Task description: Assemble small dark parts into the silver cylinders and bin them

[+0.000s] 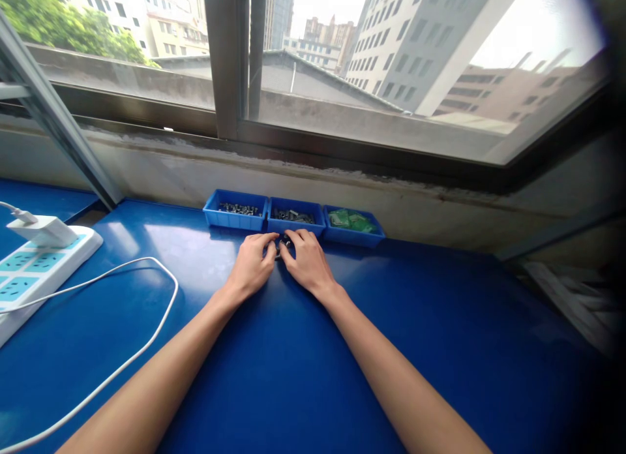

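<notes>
Blue tabletop (440,336), bins (296,225) beyond fingers (306,239)

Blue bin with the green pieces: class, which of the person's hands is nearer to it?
Right. The right hand is left of the blue bin and nearer the camera; the left hand is farther left, with the right hand between it and the bin.

One head-worn camera looks forward and down across the near blue tabletop (288,369) to a metal-framed window (227,69); the right edge is dark, perhaps vignetted.
</notes>
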Available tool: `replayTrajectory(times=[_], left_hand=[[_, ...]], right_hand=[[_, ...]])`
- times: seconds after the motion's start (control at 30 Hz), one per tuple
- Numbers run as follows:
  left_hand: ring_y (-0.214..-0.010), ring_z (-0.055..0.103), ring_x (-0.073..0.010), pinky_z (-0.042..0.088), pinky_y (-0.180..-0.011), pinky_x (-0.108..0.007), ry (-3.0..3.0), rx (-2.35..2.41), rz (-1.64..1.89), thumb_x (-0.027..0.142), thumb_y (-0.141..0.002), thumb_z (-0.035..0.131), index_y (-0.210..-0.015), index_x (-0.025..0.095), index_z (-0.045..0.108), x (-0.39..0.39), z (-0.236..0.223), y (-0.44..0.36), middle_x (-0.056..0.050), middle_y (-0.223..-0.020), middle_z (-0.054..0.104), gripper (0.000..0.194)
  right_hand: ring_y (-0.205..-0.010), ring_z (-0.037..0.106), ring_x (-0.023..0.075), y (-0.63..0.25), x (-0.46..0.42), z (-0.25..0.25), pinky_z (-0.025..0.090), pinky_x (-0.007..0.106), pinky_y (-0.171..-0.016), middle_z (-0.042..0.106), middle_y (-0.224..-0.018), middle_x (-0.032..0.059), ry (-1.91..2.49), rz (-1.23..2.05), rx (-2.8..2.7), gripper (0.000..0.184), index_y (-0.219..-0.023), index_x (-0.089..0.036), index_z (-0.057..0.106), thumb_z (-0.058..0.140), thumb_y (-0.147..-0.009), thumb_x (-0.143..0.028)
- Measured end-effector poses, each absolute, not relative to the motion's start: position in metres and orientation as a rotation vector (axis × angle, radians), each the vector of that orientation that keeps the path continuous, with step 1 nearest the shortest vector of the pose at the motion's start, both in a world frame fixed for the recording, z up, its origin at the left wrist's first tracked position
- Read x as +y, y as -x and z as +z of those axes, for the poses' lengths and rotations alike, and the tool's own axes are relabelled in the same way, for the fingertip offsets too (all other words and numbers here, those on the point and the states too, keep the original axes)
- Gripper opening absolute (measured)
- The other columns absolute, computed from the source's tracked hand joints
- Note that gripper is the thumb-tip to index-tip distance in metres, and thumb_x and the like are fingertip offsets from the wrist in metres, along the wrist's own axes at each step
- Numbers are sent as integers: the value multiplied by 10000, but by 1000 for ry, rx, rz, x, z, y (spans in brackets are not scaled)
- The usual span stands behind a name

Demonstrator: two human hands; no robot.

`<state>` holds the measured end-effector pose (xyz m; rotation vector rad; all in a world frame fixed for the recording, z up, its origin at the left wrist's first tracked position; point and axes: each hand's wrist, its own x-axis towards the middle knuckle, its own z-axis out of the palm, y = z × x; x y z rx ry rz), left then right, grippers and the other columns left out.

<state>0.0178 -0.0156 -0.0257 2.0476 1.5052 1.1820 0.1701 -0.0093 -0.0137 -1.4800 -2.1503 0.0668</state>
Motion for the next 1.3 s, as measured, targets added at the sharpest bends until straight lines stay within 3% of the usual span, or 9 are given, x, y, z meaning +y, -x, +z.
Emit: replayTrajectory(times=[0.4, 0.67, 0.8, 0.9, 1.03, 1.13, 1.3], left_hand=[[-1074, 656, -219, 489, -1005, -359, -2137, 1520, 1129, 183, -935, 476, -1165, 176, 685, -17, -23, -17, -73, -1150, 728, 310], [-1062, 664, -207, 491, -975, -332, -1882, 1482, 1211, 333, -1020, 350, -1202, 160, 658, -19, -15, -18, -86, -1159, 719, 398], [-1037, 670, -188, 494, -963, -308, -1755, 1452, 1207, 392, -1033, 300, -1218, 163, 644, -18, -10, -17, -68, -1110, 729, 453], [-1111, 642, -185, 473, -1005, -304, -1862, 1442, 1162, 347, -1023, 318, -1238, 162, 634, -15, -8, -11, -72, -1192, 702, 425], [-1159, 592, -265, 425, -1069, -414, -2271, 1637, 945, 295, -955, 421, -1192, 164, 675, -19, -3, 5, -113, -1201, 669, 371], [-1009, 637, -313, 500, -944, -467, -2299, 1881, 644, 364, -905, 481, -1205, 203, 677, -28, 5, 14, -141, -1132, 639, 393], [-885, 665, -290, 542, -835, -397, -2278, 1843, 499, 365, -829, 550, -1109, 183, 712, -36, 13, 12, -132, -990, 638, 371]], right_hand=[[-982, 588, 237, -155, -11, -10, 461, 329, -864, 650, -1046, 123, 1567, 58, -2086, 251, -1016, -169, 650, 452, -974, -316], [-853, 644, 188, -154, -18, -4, 464, 273, -745, 690, -996, 72, 1398, 238, -2176, 202, -1023, -193, 644, 477, -968, -292], [-876, 652, 177, -152, -21, -2, 477, 265, -787, 705, -1002, 54, 1298, 362, -2185, 183, -1038, -198, 658, 509, -936, -227], [-934, 639, 195, -154, -29, 0, 484, 293, -856, 693, -1053, 63, 1343, 298, -2112, 215, -1087, -202, 662, 535, -918, -242], [-1108, 563, 273, -158, -40, -3, 444, 393, -998, 636, -1211, 119, 1457, 114, -2025, 340, -1185, -187, 656, 571, -910, -367], [-1171, 523, 296, -161, -43, -10, 417, 432, -1041, 593, -1308, 144, 1513, 98, -2010, 436, -1256, -170, 638, 525, -937, -445], [-1120, 546, 268, -163, -42, -17, 423, 399, -1024, 665, -1224, 121, 1478, 172, -2068, 412, -1238, -149, 649, 462, -980, -410]])
